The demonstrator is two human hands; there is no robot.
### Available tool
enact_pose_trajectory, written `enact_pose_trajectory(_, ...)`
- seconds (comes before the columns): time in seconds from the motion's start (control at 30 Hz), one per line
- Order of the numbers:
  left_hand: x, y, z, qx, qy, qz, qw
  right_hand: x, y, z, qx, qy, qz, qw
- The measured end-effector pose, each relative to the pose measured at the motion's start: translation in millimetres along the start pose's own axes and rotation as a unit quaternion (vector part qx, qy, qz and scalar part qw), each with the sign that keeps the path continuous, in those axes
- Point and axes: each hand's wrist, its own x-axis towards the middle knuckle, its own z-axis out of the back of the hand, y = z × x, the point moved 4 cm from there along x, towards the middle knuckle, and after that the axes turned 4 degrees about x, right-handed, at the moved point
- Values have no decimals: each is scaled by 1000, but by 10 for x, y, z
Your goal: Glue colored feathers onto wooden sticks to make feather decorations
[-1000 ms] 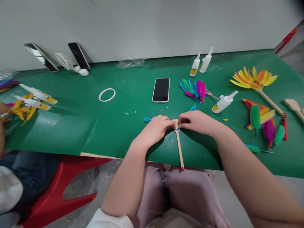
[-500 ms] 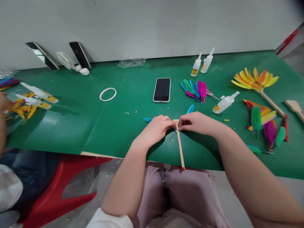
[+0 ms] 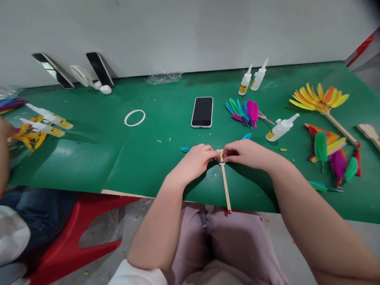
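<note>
A wooden stick (image 3: 225, 186) with a wider head lies near the table's front edge, its red-tipped lower end reaching over the edge. My left hand (image 3: 199, 160) is closed at the left side of the head, and a blue feather (image 3: 185, 149) pokes out to its left. On the other side my right hand (image 3: 245, 155) pinches close to the head, with another blue feather (image 3: 246, 136) showing behind it. The fingers hide where both feathers meet the wood.
Glue bottles (image 3: 280, 128) and loose feathers (image 3: 338, 158) lie to the right, beside a yellow feather fan (image 3: 322, 101). A phone (image 3: 202, 112) and white ring (image 3: 135, 118) are farther back. Another person's arm (image 3: 4, 154) is at the far left.
The blue feather behind my right hand has turned and shifted a little to the right and down. Both hands stay almost where they were.
</note>
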Motion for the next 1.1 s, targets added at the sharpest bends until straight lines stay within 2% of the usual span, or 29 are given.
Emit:
enact_pose_trajectory(0.43,-6,4,-12,16,0,3,1000,-3,32,-13,-3,-2,2,1000)
enact_pose_trajectory(0.77,-3,-12,-2,21,-1,-1,1000,-9,52,-22,8,12,47,999)
enact_pose_trajectory(1.1,-14,-28,19,25,6,2,1000,-20,67,-17,9,10,22,1000)
